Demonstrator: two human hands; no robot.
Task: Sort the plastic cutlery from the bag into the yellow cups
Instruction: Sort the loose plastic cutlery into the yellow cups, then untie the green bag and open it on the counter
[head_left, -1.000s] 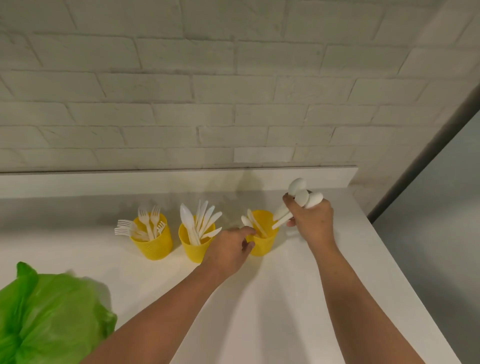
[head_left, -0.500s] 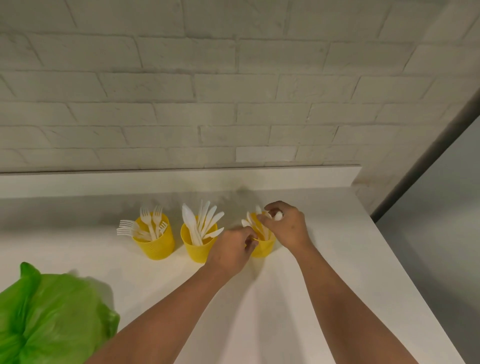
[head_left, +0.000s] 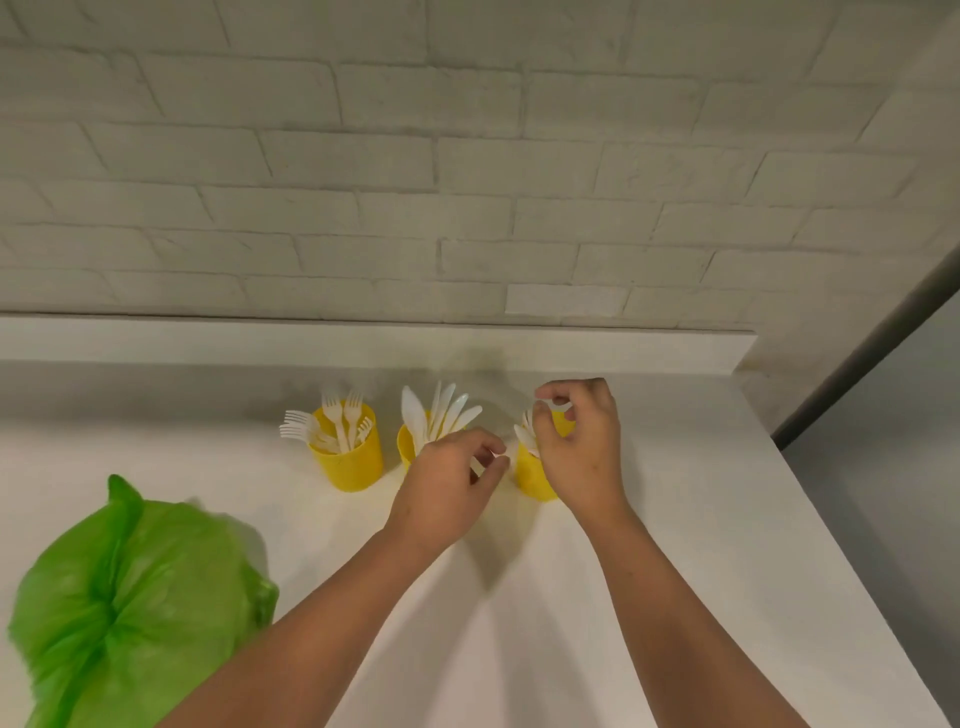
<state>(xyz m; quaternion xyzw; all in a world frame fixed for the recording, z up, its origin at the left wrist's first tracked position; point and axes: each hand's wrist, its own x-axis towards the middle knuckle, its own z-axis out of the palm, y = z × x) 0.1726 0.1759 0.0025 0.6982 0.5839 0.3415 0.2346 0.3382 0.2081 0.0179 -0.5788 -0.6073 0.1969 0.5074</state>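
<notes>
3 yellow cups stand in a row at the far side of the white counter (head_left: 701, 519), one per type so the sort reads at a glance: left cup (head_left: 353, 467) w/ forks (head_left: 335, 415), tines up; middle cup (head_left: 406, 449) w/ knives (head_left: 414, 413), blades fanned; right cup (head_left: 535, 475) w/ spoons (head_left: 523, 436). Handles go down, prob so the pieces stand upright. Green bag (head_left: 130, 608) sits near left, well apart from the cups, bunched at the top; can't tell what's left in it. Both hands work at the right cup. Right hand (head_left: 584, 452) is over its mouth, fingers curled narrow, thumb + forefinger pinching a white bit that reads as a spoon end, prob settling the bunch in. Left hand (head_left: 447, 483) is just beside the cup's left side, fingers loosely curled, tips close to a white piece by the rim; can't tell if it grips that or only steadies the cup
</notes>
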